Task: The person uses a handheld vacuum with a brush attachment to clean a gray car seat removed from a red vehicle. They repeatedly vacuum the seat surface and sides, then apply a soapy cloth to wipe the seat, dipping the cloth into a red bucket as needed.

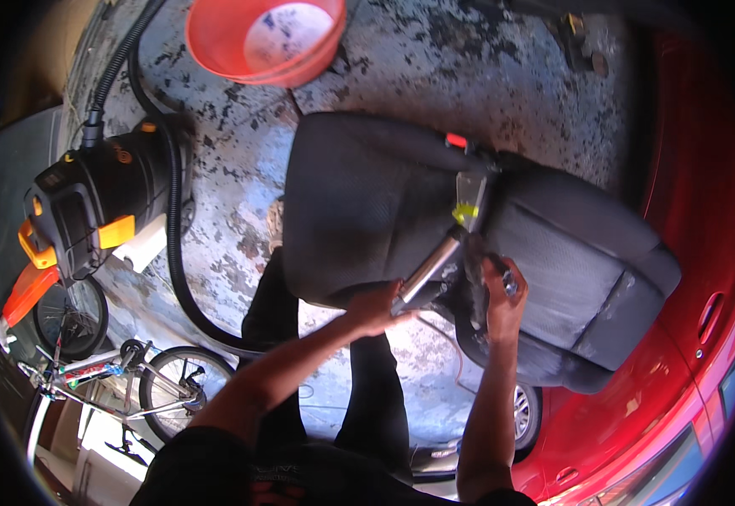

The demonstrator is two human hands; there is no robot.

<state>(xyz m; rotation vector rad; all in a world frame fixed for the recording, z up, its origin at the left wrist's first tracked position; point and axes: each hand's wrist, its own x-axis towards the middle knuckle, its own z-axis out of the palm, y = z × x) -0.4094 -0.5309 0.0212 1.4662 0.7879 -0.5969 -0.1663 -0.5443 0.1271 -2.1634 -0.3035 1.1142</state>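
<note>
Fingers of the left hand (376, 309) are wrapped round a silver wand (428, 274), whose clear nozzle (470, 187) with a yellow band lies by the crease of a dark car seat (342, 211). Fingers of the right hand (502, 302) are bent near that crease, just beside the wand, by something dark and blurred; I cannot tell how firmly they grip it. From where I stand, the seat stretches across in front of the person, backrest to the left, cushion to the right, a red buckle (457, 141) near its far edge. The cushion's front end comes close against a red car (612, 426), leaving little room there. Past the backrest's left edge, patchy floor (233, 181) lies open as far as a black hose (175, 232) and vacuum (106, 198). An orange bucket (304, 74) stands beyond the far edge.
</note>
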